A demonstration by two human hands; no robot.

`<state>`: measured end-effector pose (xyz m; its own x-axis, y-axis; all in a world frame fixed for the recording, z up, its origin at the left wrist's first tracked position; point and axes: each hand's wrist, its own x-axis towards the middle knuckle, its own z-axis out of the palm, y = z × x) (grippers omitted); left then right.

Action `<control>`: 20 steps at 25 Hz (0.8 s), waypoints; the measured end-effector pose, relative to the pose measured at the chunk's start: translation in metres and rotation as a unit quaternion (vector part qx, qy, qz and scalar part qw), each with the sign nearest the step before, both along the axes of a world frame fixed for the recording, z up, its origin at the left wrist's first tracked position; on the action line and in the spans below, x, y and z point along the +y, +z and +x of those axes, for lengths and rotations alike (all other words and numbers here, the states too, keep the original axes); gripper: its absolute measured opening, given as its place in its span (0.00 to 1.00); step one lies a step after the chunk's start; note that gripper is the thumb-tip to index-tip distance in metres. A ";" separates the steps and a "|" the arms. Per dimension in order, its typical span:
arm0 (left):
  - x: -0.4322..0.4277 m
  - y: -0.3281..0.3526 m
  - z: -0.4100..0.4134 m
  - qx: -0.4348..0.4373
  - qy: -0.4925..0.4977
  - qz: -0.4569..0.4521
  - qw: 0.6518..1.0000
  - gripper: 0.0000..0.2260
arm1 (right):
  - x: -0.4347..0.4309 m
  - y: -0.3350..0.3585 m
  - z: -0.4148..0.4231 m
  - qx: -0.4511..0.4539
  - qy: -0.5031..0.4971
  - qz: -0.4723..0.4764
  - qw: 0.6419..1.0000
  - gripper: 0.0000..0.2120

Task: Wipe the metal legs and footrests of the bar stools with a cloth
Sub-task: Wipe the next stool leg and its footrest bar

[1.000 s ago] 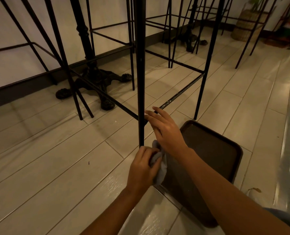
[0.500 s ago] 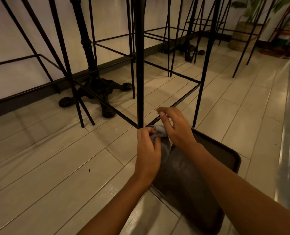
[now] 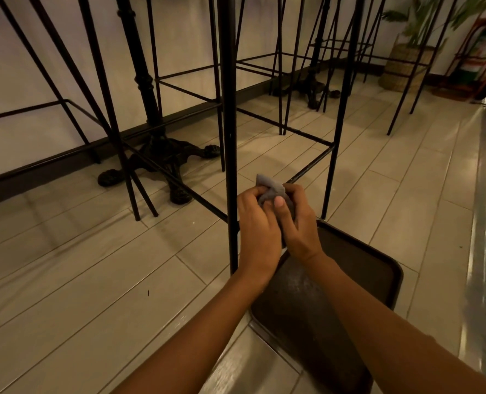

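Note:
A black metal bar stool stands right in front of me, its near leg [image 3: 230, 137] running straight down to the floor. Its thin footrest bar [image 3: 310, 166] slopes away to the right leg. A small grey cloth [image 3: 270, 186] is bunched between both hands just right of the near leg, level with the footrest. My left hand [image 3: 257, 228] grips the cloth from the left. My right hand [image 3: 298, 223] holds it from the right with the thumb pressed on it. Most of the cloth is hidden inside the hands.
A dark brown tray [image 3: 378, 265] lies on the tiled floor under my right forearm. A cast-iron table base [image 3: 162, 155] sits left behind the stool. More black stools line the wall, and a potted plant in a woven basket [image 3: 404, 66] stands far right.
Both hands rose along the near leg with the cloth. My right hand, open and reaching toward the footrest a second ago, has closed onto the cloth beside my left hand.

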<state>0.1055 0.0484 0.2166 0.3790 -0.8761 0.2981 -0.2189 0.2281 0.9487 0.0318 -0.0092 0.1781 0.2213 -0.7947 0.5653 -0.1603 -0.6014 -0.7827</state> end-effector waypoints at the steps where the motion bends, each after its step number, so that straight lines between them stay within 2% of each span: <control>1: 0.000 0.000 0.000 -0.002 -0.005 0.000 1.000 0.10 | 0.001 -0.002 0.001 -0.010 0.004 0.010 1.000 0.16; 3: 0.000 0.000 0.003 -0.041 -0.014 0.006 0.999 0.13 | 0.004 -0.004 0.005 -0.042 0.005 0.034 0.999 0.08; 6: 0.001 -0.002 0.018 -0.169 -0.016 -0.011 0.985 0.15 | 0.004 -0.008 0.006 -0.070 -0.023 0.052 0.996 0.06; 10: 0.011 -0.011 0.045 -0.296 0.004 -0.153 0.943 0.13 | -0.002 -0.011 0.003 -0.069 -0.056 0.057 0.994 0.11; 12: 0.009 -0.012 0.058 -0.274 0.046 -0.202 0.939 0.12 | -0.004 -0.011 0.005 -0.049 -0.067 0.046 0.995 0.14; 14: 0.005 -0.004 0.071 -0.191 0.066 -0.185 0.962 0.16 | -0.003 -0.011 0.010 -0.023 -0.081 0.025 0.996 0.14; 17: -0.002 0.011 0.082 -0.109 -0.035 -0.060 0.992 0.18 | -0.001 -0.007 0.020 0.034 -0.121 -0.036 0.991 0.13; 20: -0.007 0.016 0.083 -0.099 -0.097 -0.036 0.990 0.11 | 0.002 -0.005 0.031 0.142 -0.133 -0.088 0.977 0.16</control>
